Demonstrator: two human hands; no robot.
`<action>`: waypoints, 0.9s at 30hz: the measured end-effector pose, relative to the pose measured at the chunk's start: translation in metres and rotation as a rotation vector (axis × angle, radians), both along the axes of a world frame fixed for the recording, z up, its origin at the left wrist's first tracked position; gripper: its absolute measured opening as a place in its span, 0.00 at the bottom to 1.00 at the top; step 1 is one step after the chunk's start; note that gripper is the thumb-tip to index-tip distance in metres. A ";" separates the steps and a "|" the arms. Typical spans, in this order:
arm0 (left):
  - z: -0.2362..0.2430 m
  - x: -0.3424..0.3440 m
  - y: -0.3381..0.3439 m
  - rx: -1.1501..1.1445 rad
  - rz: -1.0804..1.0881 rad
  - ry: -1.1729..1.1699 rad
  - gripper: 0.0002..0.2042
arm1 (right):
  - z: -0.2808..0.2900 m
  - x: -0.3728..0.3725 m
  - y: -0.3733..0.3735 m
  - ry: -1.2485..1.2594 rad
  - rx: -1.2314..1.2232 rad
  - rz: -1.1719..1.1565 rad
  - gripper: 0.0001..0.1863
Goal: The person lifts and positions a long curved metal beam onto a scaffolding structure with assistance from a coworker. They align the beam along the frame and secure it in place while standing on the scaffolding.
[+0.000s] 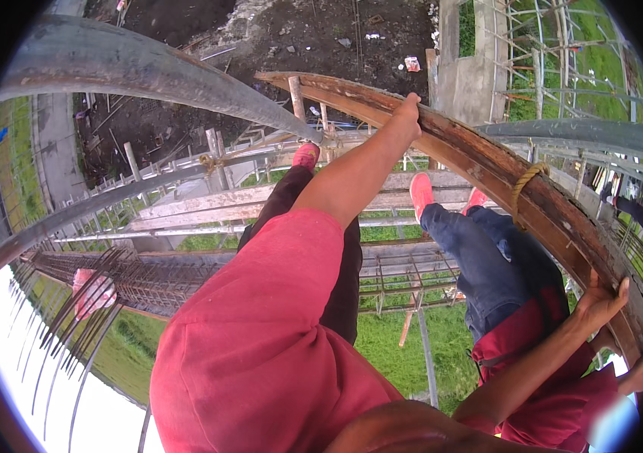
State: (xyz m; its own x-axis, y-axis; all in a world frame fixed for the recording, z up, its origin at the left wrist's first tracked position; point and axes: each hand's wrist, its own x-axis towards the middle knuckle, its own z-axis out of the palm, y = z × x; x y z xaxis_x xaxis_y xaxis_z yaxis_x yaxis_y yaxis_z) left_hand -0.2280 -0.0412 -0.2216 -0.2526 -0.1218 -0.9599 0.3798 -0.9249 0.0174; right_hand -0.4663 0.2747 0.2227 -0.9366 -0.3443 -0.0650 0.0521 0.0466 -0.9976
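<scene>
A long wooden board, dirty and rough along its edge, crosses in front of me from upper middle to lower right. My left hand, at the end of my outstretched arm, grips its edge toward the far end. Closer to the near end, my right hand is closed over the same board, thumb up. Between my hands a yellow rope is looped around the wood. Beside me on the right, a co-worker in jeans and a dark red shirt has a hand at the board's near end.
A thick metal pipe slants across the upper left; another pipe runs at right. Below are scaffold planks, a rebar cage with protruding bars, and grass. Dark ground lies far below. Another person's leg shows at far right.
</scene>
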 end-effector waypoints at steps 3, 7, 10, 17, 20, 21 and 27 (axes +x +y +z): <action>-0.021 -0.005 0.000 -0.023 -0.062 -0.074 0.29 | -0.019 -0.006 -0.004 -0.011 0.016 -0.013 0.25; -0.026 -0.004 -0.003 -0.052 -0.061 -0.011 0.28 | -0.038 -0.003 -0.007 0.038 -0.006 -0.024 0.25; -0.018 -0.003 -0.005 -0.013 -0.056 -0.053 0.26 | -0.037 0.002 -0.010 -0.005 -0.024 -0.056 0.23; 0.010 0.003 -0.011 0.001 -0.049 -0.035 0.22 | -0.027 0.018 -0.016 0.018 -0.017 -0.123 0.26; 0.019 0.006 -0.017 -0.057 -0.040 -0.036 0.21 | -0.029 0.019 -0.011 0.023 -0.044 -0.106 0.28; 0.021 0.006 -0.019 -0.072 -0.036 -0.037 0.21 | -0.029 0.018 -0.008 0.060 -0.048 -0.080 0.28; 0.043 0.007 -0.036 -0.173 0.010 0.029 0.23 | -0.021 0.019 0.002 0.049 -0.150 -0.043 0.33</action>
State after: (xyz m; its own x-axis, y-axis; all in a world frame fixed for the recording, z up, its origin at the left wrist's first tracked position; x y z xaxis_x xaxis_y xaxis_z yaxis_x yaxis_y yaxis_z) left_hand -0.2213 -0.0772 -0.1781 -0.2776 -0.2868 -0.9169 0.3914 -0.9054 0.1647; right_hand -0.4475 0.2763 0.2021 -0.9516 -0.3059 0.0300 0.0022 -0.1044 -0.9945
